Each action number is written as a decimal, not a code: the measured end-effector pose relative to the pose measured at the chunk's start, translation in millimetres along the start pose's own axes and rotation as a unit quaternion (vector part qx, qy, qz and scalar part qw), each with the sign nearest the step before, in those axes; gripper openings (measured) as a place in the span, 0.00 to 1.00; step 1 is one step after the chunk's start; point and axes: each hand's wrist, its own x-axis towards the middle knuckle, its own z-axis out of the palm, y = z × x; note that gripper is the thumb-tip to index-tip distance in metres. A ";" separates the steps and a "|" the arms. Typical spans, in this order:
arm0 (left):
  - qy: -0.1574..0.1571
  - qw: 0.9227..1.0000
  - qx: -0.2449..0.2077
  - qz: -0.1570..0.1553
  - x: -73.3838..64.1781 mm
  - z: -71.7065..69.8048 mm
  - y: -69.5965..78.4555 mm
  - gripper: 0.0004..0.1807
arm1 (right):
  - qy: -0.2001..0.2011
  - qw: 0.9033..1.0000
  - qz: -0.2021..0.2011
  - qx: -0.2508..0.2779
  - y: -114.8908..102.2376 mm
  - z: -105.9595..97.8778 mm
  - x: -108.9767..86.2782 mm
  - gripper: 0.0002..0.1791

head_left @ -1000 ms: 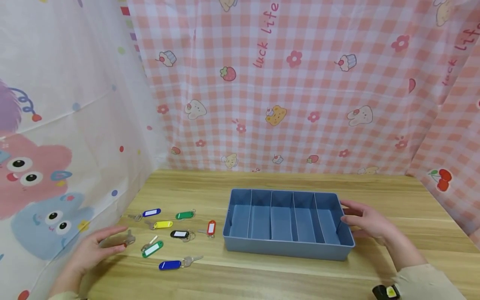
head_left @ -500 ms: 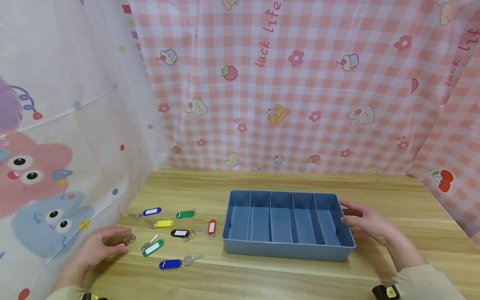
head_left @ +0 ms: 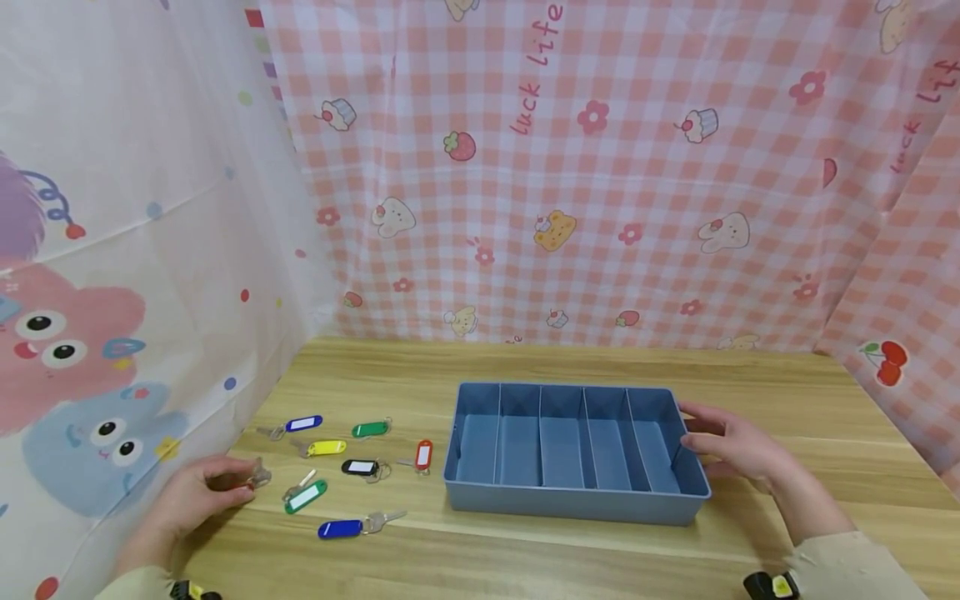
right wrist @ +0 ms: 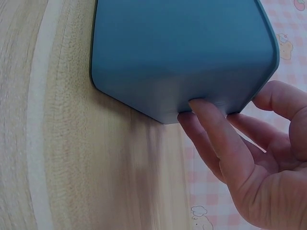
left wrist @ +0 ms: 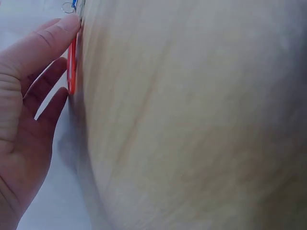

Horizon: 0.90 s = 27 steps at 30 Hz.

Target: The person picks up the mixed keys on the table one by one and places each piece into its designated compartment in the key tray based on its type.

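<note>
My left hand (head_left: 191,496) is low at the table's left side, pinching a red key tag (left wrist: 72,67) between thumb and fingertips. Its key (head_left: 260,475) sticks out past the fingertips in the head view. Close by lies a green key tag (head_left: 306,497) with a key. My right hand (head_left: 738,442) touches the right end of a blue-grey divided box (head_left: 577,498). In the right wrist view, fairly straight fingers press the box's end wall from outside, and one finger reaches to its far corner. Dividers split the box into several narrow compartments with nothing in them.
More tagged keys lie left of the box: blue (head_left: 303,424), yellow (head_left: 327,447), green (head_left: 370,429), black (head_left: 360,467), red (head_left: 423,454) and a nearer blue tag (head_left: 340,529). A checked cloth (head_left: 480,192) hangs behind the wooden table (head_left: 525,558); a white cloth (head_left: 202,250) hangs at left.
My left thumb and fingers have closed in on the red key tag, and its key has shifted slightly. The box has slid a little toward me, with my right hand staying at its end.
</note>
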 end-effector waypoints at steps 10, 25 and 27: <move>-0.008 0.998 -0.011 -0.061 -1.7 2.2 2.4 0.12 | -0.002 1.000 -0.005 0.002 -0.9 0.2 -0.5 0.40; -0.039 0.992 -0.039 -0.114 6.9 0.8 12.0 0.07 | 0.002 1.000 -0.003 0.004 -0.4 0.9 -1.3 0.40; -0.037 0.991 -0.051 -0.120 8.3 0.4 15.1 0.07 | 0.002 1.000 -0.004 0.005 0.1 1.2 -1.2 0.40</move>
